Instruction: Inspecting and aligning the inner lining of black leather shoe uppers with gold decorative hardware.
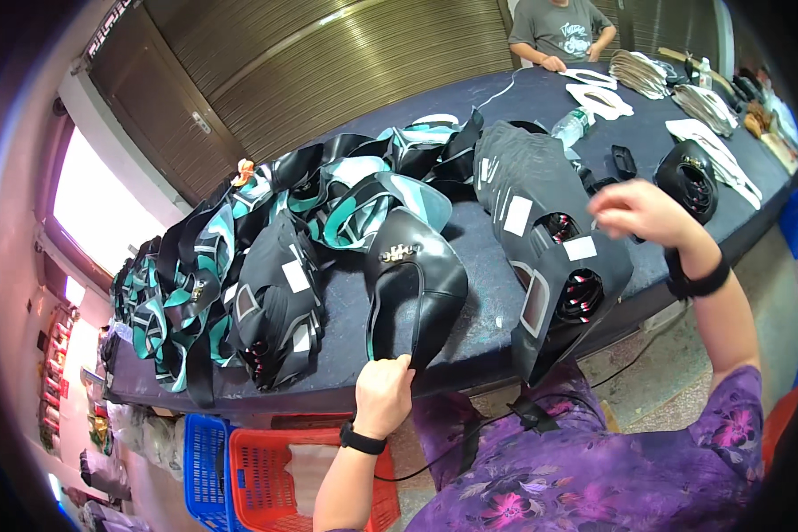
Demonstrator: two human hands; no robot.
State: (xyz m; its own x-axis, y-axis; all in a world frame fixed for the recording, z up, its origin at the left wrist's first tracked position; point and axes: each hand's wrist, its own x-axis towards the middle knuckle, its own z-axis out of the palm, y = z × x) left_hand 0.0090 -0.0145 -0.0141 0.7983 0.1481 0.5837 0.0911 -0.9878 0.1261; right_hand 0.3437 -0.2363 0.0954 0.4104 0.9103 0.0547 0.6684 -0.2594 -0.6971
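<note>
A black leather shoe upper (434, 270) with a gold ornament and a teal lining lies at the front of the table. My left hand (384, 390) pinches its near end at the table edge. To the right is a long overlapping stack of black shoe pieces (528, 191) with white labels and cut-out openings. My right hand (634, 213) is raised beside this stack, slightly blurred, fingers apart and nothing visible in it. Left of the held upper stands another bundle of black pieces (275, 306) with white labels.
A heap of teal-lined uppers (182, 306) covers the table's left side. A plastic bottle (572, 127), a black upper (687, 180) and white cut pieces (716, 158) lie right. Red (257, 483) and blue (206, 461) baskets stand below. A co-worker (563, 35) is across the table.
</note>
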